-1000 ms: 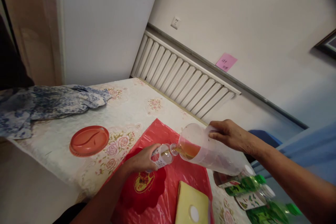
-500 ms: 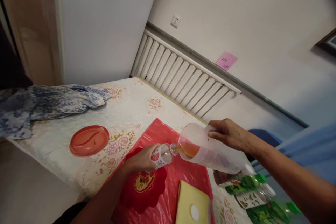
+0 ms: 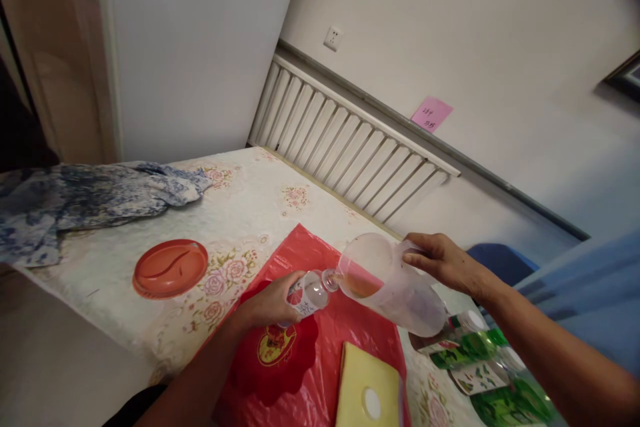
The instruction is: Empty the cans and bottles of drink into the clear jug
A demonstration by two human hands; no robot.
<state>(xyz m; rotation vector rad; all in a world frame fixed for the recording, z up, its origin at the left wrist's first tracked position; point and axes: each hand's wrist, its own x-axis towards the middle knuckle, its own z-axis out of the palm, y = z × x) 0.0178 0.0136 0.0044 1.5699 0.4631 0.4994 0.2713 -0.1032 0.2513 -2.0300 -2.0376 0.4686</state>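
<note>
My left hand (image 3: 274, 300) is wrapped round a clear plastic bottle (image 3: 314, 289) with a pink and white label, its open mouth tilted toward the right. My right hand (image 3: 434, 259) grips the handle of a translucent plastic pitcher (image 3: 410, 303), which lies tipped on its side in the air. Amber liquid shows at the pitcher's rim, against the bottle's mouth. Whether liquid is running into the bottle at this moment is hard to make out. Below the bottle is a red scalloped tray (image 3: 295, 370) with a gold emblem, partly covered by my left hand.
A red plastic sheet (image 3: 320, 247) lies on the flowered tablecloth (image 3: 240, 193), with a yellow box-like item (image 3: 363, 380) on it. Several drink bottles (image 3: 480, 373) stand at the right. An orange-red lid (image 3: 170, 268) and patterned cloth (image 3: 125, 193) lie left. Behind is a radiator (image 3: 345, 140).
My right hand has shifted slightly right and the pitcher's tilt has changed a little. The amber stream visible in the bottle neck earlier is thinner or gone. My left hand stays nearly still.
</note>
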